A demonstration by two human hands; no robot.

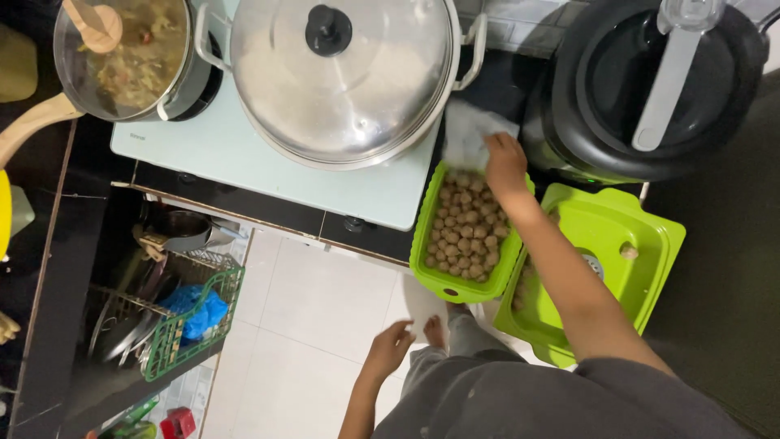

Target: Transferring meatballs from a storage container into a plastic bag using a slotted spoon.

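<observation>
Large steel pot with a domed lid and black knob sat on the pale green stove top, its rim just beside the far end of the basket. Black round cooker with a clear handle stood at the right, close behind the hand. Smaller glass-lidded pan of food at the far left of the stove.

Lime-green plastic lid or tray lay right of the basket, partly under the right forearm. Lime-green rectangular plastic basket full of brown round meatballs rested at the bench edge, its near end overhanging the white tiled floor.

Right hand reached over the basket's far end, fingers curled down at a thin clear plastic bag lying between pot and cooker; they touched the bag, but a firm grip could not be told. Meatballs lay just below and in front of those fingers.

Left hand hung low over the floor, fingers loosely curled, holding nothing, well apart from the basket.

Tight room around the right hand: pot to the left, cooker to the right. Open space only toward the floor side.
</observation>
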